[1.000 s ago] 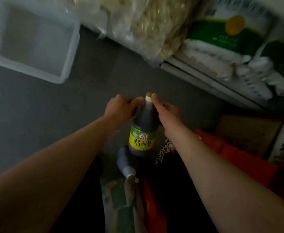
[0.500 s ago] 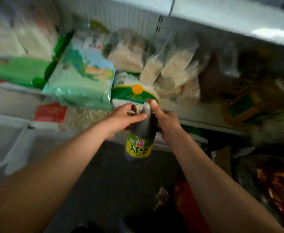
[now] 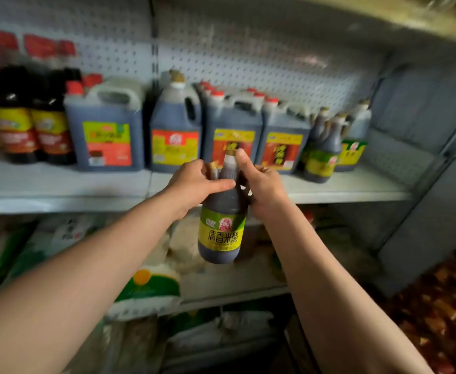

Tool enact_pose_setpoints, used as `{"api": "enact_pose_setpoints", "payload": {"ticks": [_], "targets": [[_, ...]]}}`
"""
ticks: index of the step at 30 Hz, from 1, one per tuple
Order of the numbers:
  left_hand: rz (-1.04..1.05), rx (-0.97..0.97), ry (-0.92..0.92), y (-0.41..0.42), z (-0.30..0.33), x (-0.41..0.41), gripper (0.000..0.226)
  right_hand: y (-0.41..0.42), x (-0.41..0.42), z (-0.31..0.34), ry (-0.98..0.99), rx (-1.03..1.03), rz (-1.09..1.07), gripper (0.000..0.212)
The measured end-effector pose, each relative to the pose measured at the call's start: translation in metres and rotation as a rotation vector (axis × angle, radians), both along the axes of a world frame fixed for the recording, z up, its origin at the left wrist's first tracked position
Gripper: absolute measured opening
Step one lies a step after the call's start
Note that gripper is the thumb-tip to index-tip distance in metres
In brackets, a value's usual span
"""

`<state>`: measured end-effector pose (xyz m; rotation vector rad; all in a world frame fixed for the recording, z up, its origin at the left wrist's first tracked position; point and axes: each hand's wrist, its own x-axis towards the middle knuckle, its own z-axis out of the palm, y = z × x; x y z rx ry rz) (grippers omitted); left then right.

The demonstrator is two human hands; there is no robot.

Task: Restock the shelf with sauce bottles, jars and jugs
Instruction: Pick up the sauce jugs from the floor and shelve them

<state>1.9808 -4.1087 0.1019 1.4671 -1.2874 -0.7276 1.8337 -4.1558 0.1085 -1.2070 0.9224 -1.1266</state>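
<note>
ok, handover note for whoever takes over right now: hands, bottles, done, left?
Left hand: holds the neck of a second bottle, thumb across the green-label vinegar bottle.
Right hand: grip on the green-label vinegar bottle's neck.
Both bottles are in the air in front of the sauce shelf; neither is placed yet.
Shelf already holds jugs and matching vinegar bottles at its right end.
Left: set both beside the matching ones, probably in the free space to their front.

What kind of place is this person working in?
Most likely a small grocery shop or its stockroom. A metal shelf with a pegboard back holds rows of labelled sauce jugs, and bagged dry goods sit on the shelf below.
</note>
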Motion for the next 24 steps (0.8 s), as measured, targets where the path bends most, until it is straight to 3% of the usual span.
{"api": "enact_pose_setpoints", "payload": {"ticks": [3, 7, 10, 14, 18, 24], "targets": [[-0.085, -0.047, -0.001, -0.053, 0.033, -0.042, 0.042, -0.051, -0.044, 0.030, -0.105, -0.079, -0.020, 0.060], [-0.147, -0.065, -0.019, -0.123, 0.060, -0.106, 0.049, -0.127, -0.108, 0.051, -0.120, -0.172, -0.049, 0.080], [-0.167, -0.070, 0.009, -0.166, 0.070, -0.152, 0.061, -0.170, -0.156, 0.054, -0.137, -0.221, -0.054, 0.092], [-0.149, -0.092, -0.021, -0.213, 0.067, -0.201, 0.057, -0.217, -0.210, 0.044, -0.138, -0.274, -0.070, 0.105], [-0.097, -0.124, -0.111, -0.240, 0.060, -0.236, 0.044, -0.249, -0.238, 0.029, -0.153, -0.287, -0.053, 0.091], [-0.056, -0.154, -0.211, -0.256, 0.047, -0.252, 0.046, -0.261, -0.252, 0.018, -0.112, -0.295, -0.025, 0.075]]}}
